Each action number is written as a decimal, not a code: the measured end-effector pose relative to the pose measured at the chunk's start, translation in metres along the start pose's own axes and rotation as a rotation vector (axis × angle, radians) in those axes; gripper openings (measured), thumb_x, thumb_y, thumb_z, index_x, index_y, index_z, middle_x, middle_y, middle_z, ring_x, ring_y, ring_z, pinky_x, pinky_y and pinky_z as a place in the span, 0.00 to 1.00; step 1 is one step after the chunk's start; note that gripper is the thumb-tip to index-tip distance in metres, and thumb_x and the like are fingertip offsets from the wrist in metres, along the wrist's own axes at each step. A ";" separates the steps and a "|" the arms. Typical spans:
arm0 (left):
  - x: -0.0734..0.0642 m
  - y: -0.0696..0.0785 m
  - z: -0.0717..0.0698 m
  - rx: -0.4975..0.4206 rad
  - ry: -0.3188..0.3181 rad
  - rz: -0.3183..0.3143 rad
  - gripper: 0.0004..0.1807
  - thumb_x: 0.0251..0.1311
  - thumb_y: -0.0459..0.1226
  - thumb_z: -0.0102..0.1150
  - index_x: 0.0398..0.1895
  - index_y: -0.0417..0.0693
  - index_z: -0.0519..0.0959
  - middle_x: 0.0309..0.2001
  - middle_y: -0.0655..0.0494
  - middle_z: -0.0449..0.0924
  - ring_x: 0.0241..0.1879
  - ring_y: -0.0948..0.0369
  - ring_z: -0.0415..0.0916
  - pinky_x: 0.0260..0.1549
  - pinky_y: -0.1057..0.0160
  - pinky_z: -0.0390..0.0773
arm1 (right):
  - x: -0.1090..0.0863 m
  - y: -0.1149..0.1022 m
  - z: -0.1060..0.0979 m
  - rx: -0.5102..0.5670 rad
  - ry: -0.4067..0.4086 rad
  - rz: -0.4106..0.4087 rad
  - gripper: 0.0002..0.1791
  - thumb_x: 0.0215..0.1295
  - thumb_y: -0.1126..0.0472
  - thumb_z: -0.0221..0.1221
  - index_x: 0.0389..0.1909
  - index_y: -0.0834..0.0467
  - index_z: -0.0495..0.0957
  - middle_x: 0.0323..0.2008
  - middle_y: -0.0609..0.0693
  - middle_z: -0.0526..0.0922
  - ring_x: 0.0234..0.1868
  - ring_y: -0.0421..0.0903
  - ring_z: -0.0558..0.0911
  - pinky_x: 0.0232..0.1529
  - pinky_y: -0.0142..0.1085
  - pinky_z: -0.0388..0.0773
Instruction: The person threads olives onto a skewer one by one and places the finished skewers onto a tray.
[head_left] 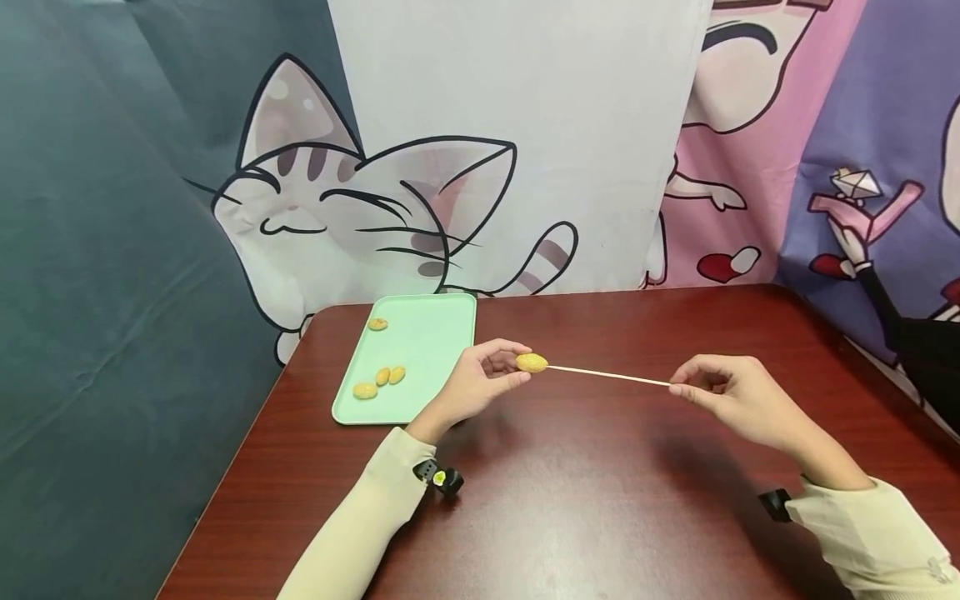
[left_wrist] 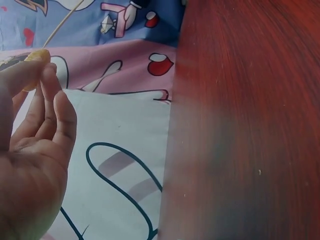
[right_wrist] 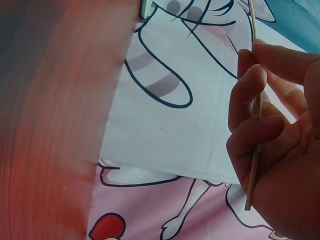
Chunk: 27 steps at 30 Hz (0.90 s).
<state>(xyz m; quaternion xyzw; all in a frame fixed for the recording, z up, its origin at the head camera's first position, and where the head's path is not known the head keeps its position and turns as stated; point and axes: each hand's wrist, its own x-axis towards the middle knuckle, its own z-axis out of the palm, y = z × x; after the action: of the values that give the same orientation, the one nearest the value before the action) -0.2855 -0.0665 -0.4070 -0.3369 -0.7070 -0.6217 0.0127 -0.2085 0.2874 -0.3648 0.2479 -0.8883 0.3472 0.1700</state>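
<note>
In the head view my left hand (head_left: 483,379) pinches a small yellow oval piece (head_left: 532,362), like a baby potato, between thumb and fingertips. One end of a thin wooden skewer (head_left: 607,374) meets this piece; how deep it goes in is hidden. My right hand (head_left: 738,400) pinches the skewer toward its other end. From the right wrist view, the skewer's rear part (right_wrist: 252,175) runs back past the curled fingers and along the palm. Both hands are above the table. The left wrist view shows the yellow piece (left_wrist: 40,56) partly covered by fingers.
A pale green tray (head_left: 431,333) lies at the table's back left. On it are several similar yellow pieces, one (head_left: 378,324) near the far edge and others, including one (head_left: 365,390), nearer the front. A cartoon-printed cloth (head_left: 600,125) hangs behind the dark red table (head_left: 570,517).
</note>
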 end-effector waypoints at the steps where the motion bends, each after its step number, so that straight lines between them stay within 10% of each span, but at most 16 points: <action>1: 0.000 0.000 0.000 0.004 0.001 0.000 0.17 0.58 0.26 0.67 0.51 0.35 0.80 0.39 0.41 0.85 0.35 0.62 0.81 0.37 0.69 0.80 | 0.000 0.000 0.000 0.004 0.001 0.001 0.11 0.55 0.71 0.70 0.31 0.51 0.84 0.22 0.39 0.80 0.21 0.36 0.75 0.22 0.27 0.70; 27: -0.004 0.007 0.001 0.037 0.020 -0.026 0.14 0.60 0.25 0.63 0.50 0.32 0.79 0.38 0.46 0.83 0.34 0.57 0.77 0.32 0.70 0.77 | -0.003 -0.004 0.000 0.038 -0.010 0.009 0.14 0.56 0.72 0.69 0.32 0.47 0.84 0.24 0.39 0.82 0.23 0.37 0.77 0.24 0.27 0.73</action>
<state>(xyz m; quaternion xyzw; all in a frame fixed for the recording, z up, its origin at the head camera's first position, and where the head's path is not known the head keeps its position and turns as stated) -0.2791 -0.0676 -0.4028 -0.3211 -0.7226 -0.6119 0.0179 -0.2039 0.2864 -0.3639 0.2489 -0.8834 0.3638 0.1593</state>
